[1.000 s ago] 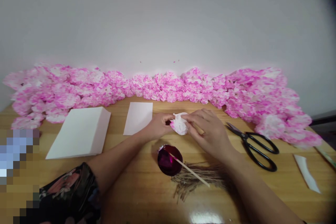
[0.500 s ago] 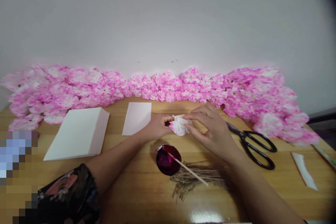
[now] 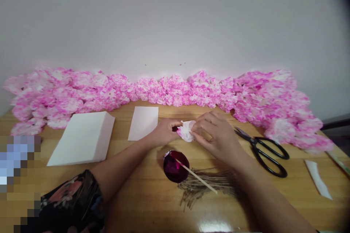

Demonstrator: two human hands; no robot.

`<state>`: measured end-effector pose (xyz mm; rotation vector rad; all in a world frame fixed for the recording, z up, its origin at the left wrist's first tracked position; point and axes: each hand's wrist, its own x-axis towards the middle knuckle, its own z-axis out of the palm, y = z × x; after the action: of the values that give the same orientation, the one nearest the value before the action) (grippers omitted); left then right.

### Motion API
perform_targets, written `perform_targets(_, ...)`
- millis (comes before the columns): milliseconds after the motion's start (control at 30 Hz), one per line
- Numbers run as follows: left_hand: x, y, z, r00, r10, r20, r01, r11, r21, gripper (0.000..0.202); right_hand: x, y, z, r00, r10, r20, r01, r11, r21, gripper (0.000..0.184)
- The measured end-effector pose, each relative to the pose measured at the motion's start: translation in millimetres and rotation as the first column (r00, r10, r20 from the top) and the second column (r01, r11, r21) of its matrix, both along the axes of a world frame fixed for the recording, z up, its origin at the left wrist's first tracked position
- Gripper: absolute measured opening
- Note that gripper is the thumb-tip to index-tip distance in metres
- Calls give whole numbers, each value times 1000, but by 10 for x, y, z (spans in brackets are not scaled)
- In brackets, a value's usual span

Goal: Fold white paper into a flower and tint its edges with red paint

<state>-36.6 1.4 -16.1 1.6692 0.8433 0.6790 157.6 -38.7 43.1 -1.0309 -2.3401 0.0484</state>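
Note:
Both my hands hold one small white-and-pink paper flower [image 3: 186, 131] just above the wooden table [image 3: 142, 185]. My left hand [image 3: 163, 132] grips it from the left with curled fingers. My right hand [image 3: 216, 136] pinches its right side, fingers bent around the petals. Just in front of the hands stands a small round dish of dark magenta dye [image 3: 175, 166] with a thin wooden stick [image 3: 195, 176] resting in it. A bundle of brown twine pieces [image 3: 207, 185] lies beside the dish, under my right forearm.
A long row of finished pink paper flowers [image 3: 175, 91] lines the back of the table against the white wall. A thick stack of white paper [image 3: 82, 138] and a single white sheet [image 3: 143, 123] lie at left. Black scissors [image 3: 264, 151] and a white paper strip [image 3: 318, 179] lie at right.
My right hand's fingers have closed in on the flower's right side, drawing the petals together; half a second ago they were spread wider. My left hand has kept its grip.

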Motion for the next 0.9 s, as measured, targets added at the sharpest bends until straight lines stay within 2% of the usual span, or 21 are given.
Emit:
perform_targets(233, 5, -1, -4, 1000, -5, 15, 5, 1000, -6, 26, 10, -5, 7, 994, 109, -9, -108, 992, 63, 9)
perform_targets(367, 5, 4, -23, 999, -11, 34, 12, 1000, -9, 30, 4, -11, -10, 999, 39, -4, -39, 998, 57, 6)
perform_targets(500, 0, 11, -40, 999, -14, 30, 14, 1000, 10, 29, -9, -7, -20, 999, 43, 1, -43, 999, 24, 7)
perform_targets(600, -2, 6, -34, 1000, -9, 24, 9, 1000, 0, 30, -22, -8, -27, 999, 49, -5, -49, 999, -9, 14)
perform_targets(767, 1, -23, 9, 999, -5, 54, 8, 998, -60, 28, -31, -13, -48, 997, 71, -14, -71, 997, -42, 35)
perform_targets(900, 3, -31, 20, 999, 10, 45, -7, 998, -66, 26, -37, -16, -65, 998, 65, -2, -65, 996, -59, 39)
